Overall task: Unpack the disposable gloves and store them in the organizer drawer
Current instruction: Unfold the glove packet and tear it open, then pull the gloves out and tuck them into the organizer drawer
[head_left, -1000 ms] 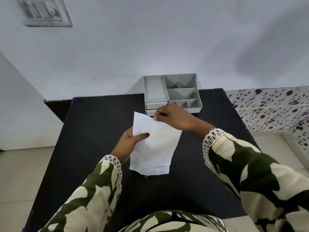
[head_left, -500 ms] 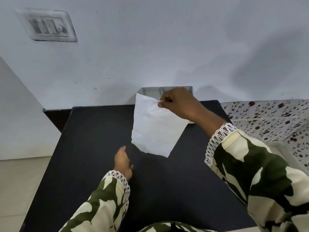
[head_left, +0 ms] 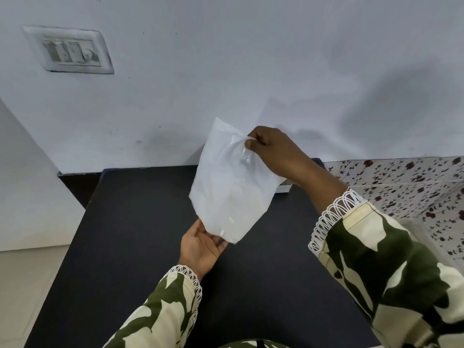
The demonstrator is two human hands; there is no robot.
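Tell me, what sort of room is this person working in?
Probably a plain room in a home, though that is a guess: a white switch plate on a painted wall, a dark matte table pushed against it, and floral-patterned tiles at the right.

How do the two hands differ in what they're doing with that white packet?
The right hand is raised and closed, its fingers pinching the white packet at its top edge; the left hand sits lower, palm up and open, under the packet's bottom corner. The right hand carries the hanging packet; the left only touches or cups it. Both wear lace-trimmed camouflage sleeves.
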